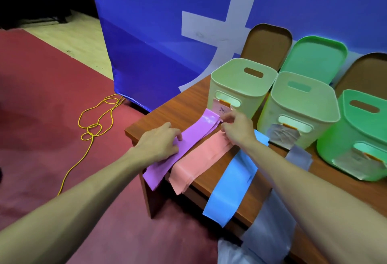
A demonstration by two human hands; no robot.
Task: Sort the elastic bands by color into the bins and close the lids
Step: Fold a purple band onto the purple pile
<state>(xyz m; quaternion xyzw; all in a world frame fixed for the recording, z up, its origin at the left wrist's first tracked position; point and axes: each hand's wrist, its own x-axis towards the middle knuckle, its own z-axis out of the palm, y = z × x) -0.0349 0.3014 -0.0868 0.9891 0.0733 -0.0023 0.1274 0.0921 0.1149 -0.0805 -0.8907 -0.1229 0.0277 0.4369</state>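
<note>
Your left hand (pixel 159 144) presses flat on the purple band (pixel 188 138), fingers open. Your right hand (pixel 236 127) pinches its far end. 3 bins (pixel 234 88) open on the desk (pixel 167 115).

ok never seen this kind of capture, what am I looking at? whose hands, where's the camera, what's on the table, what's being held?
There is no robot here: a person works with bare hands, and the single picture comes from a wide-angle camera worn on their head, looking forward and down.

On the wooden table four wide elastic bands lie side by side, hanging over the near edge: purple band, pink band, blue band and grey band. Behind them stand three open bins, with lids propped against the blue backdrop.

The left hand presses flat on the purple band. The right hand pinches the far ends of the bands; which one it grips, I cannot tell. Nothing is in a bin yet as far as visible.
</note>
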